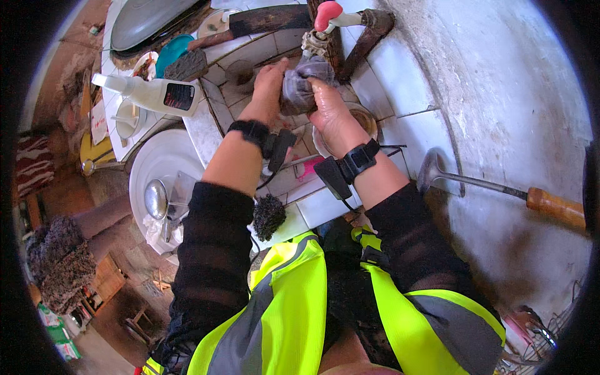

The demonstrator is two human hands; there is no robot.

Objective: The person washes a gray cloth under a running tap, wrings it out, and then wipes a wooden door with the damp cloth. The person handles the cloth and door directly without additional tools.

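Under a tap (pixel 321 40) with a red handle, both hands are around a dark grey, glossy bundle (pixel 298 90). Whether it is thin plastic or wet cloth cannot be told. My left hand (pixel 268 86) holds the bundle's left side, its fingers partly hidden behind it. My right hand (pixel 328 104) grips the other side, with the thumb lying across the front, and looks wet. Below them is a tiled sink (pixel 234 96). A pale bowl (pixel 364 117) in the sink is partly covered by my right hand and forearm.
A white spray bottle (pixel 147 93) lies on the tiled ledge at left, near a white cup (pixel 127 119). Beyond my left forearm, a white basin (pixel 145 150) holds a metal ladle (pixel 156 199). A dark scrubber (pixel 269 217) sits on the sink's front edge. A wooden-handled turner (pixel 483 183) is against the right wall.
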